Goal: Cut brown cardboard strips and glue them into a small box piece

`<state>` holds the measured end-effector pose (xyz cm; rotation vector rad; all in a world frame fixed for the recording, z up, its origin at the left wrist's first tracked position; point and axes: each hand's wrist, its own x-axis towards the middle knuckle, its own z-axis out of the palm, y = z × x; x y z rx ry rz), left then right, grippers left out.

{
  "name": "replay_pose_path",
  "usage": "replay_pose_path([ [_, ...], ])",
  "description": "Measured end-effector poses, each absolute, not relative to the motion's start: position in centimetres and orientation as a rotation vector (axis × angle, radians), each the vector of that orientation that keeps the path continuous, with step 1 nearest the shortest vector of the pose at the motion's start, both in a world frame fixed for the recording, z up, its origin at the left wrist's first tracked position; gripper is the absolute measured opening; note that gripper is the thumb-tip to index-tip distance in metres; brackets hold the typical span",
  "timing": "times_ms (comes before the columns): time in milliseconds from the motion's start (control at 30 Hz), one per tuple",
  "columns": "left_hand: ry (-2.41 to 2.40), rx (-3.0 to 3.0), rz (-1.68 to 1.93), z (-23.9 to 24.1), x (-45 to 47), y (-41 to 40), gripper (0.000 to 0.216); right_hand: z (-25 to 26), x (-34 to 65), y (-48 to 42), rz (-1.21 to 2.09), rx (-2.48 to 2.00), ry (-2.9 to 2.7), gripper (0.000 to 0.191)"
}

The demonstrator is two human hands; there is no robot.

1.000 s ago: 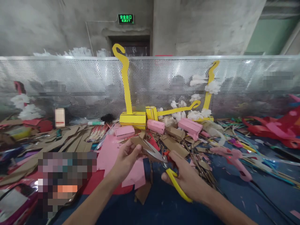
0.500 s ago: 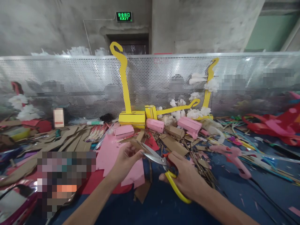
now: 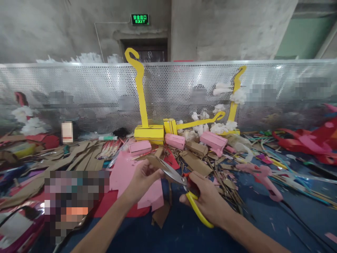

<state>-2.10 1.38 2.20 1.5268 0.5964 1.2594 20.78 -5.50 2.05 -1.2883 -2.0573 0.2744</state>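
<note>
Across the back I see a perforated silver metal panel (image 3: 102, 88), with a dark blue tabletop (image 3: 137, 239) littered with scraps in front. A tall yellow hooked cardboard form on a faceted box (image 3: 141, 102) stands against the panel; nearer, a ragged pink paper sheet (image 3: 152, 198) lies flat. My right hand (image 3: 204, 193) grips steel scissors with a curved yellow handle (image 3: 183, 180), blades aimed up and left. My left hand (image 3: 146, 179) pinches a small flat brown cardboard piece (image 3: 157, 162), lifted above the pink sheet and meeting the blades. The overlap is blurry, so I can't say how deep they bite. My worry is the left thumb, right beside the blade: a slip could nick it. With the cardboard unsupported, it could also bend, pulling a cut crooked.
</note>
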Motion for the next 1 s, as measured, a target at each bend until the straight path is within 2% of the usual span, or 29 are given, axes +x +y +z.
replay_pose_path([
  [167, 0.577, 1.553, 1.201, 2.7, -1.8, 1.0, 0.018, 2.4, 20.6, -5.8, 0.329, -1.285, -2.073, 0.026],
  [467, 0.433, 1.286, 1.329, 3.3, -3.0, 1.7, 0.017, 3.5, 21.7, -5.6, 0.180, -1.394, -2.077, 0.040],
  [1000, 0.308, 1.235, 1.245, 4.6, -3.0, 0.6, 0.017, 3.8, 21.2, -6.0, 0.250, -1.411, -2.058, 0.036],
])
